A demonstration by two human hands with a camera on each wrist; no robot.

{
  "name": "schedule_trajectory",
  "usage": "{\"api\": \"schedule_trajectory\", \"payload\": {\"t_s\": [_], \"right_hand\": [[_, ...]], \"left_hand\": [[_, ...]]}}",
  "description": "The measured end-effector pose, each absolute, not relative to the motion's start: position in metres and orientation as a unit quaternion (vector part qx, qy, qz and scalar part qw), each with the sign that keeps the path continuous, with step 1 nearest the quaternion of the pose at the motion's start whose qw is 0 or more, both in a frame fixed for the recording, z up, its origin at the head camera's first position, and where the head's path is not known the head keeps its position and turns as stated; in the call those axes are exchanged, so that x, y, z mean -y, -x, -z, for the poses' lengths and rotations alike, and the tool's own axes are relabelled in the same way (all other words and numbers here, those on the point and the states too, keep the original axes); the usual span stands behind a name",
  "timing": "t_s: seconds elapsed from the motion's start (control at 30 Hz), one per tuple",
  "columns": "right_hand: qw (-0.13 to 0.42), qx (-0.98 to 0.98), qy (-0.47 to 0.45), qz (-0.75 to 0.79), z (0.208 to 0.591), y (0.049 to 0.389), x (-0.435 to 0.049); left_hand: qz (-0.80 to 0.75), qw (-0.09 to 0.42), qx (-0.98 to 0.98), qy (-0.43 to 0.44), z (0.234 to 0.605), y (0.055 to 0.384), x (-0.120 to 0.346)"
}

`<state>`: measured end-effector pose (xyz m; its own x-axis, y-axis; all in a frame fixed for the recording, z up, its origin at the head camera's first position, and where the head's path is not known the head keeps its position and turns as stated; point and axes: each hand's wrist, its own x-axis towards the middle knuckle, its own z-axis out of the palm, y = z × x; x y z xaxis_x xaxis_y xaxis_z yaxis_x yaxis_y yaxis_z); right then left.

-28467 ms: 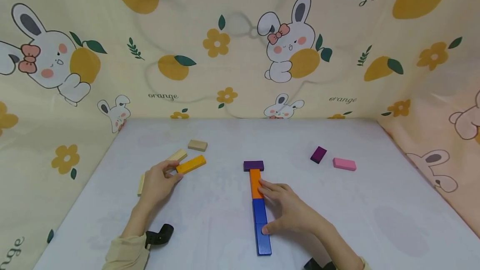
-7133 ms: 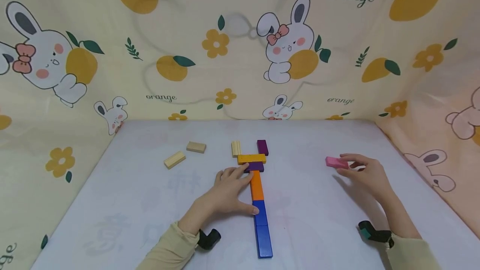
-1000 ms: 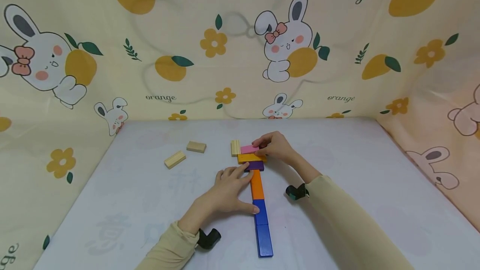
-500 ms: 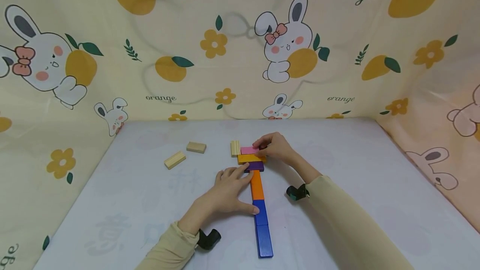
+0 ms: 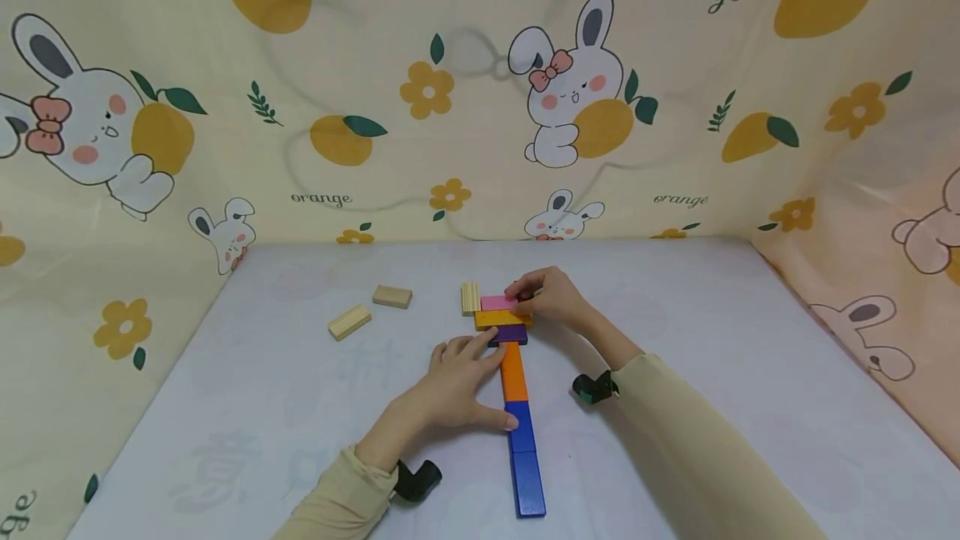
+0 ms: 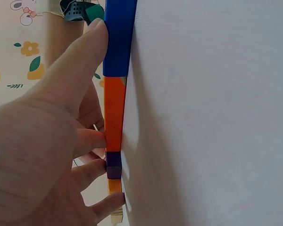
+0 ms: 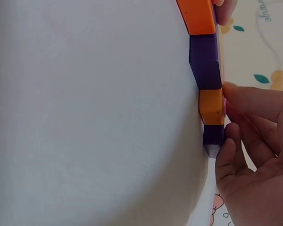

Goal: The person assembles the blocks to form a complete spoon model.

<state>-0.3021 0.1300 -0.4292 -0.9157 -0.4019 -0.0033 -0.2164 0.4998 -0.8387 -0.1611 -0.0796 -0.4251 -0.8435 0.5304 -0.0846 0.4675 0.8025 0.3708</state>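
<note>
Coloured wooden blocks form a line on the table. Two blue blocks (image 5: 529, 486) sit nearest, followed by an orange block (image 5: 514, 377), then a purple block (image 5: 514, 335) and a yellow block (image 5: 491, 320) laid crosswise. Beyond the yellow one, a pink block (image 5: 492, 302) lies beside a plain wood block (image 5: 470, 298). My right hand (image 5: 558, 302) pinches the pink block's right end; a dark purple block (image 7: 213, 134) shows by its fingers in the right wrist view. My left hand (image 5: 450, 390) rests along the line, fingertips on the purple and orange blocks, thumb on a blue one.
Two loose plain wood blocks, one tilted (image 5: 349, 322) and one farther back (image 5: 392, 297), lie left of the line. A patterned cloth (image 5: 352, 65) hangs behind and beside the white table (image 5: 675, 298). Each wrist wears a black camera (image 5: 418, 480).
Since 7.1 s ago, my right hand has carried the pink block left from the table's right side to beyond the yellow block. Over the last second both hands have stayed nearly still.
</note>
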Motion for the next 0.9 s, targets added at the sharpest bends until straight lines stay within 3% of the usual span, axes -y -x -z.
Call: {"api": "schedule_trajectory", "payload": {"t_s": [0.4, 0.9], "right_hand": [[0.070, -0.853, 0.173, 0.487, 0.420, 0.286, -0.137], [0.098, -0.902, 0.199, 0.370, 0.413, 0.249, -0.155]], "left_hand": [[-0.174, 0.098, -0.945, -0.261, 0.424, 0.161, 0.079], [-0.175, 0.103, -0.945, -0.254, 0.423, 0.160, 0.078]]}}
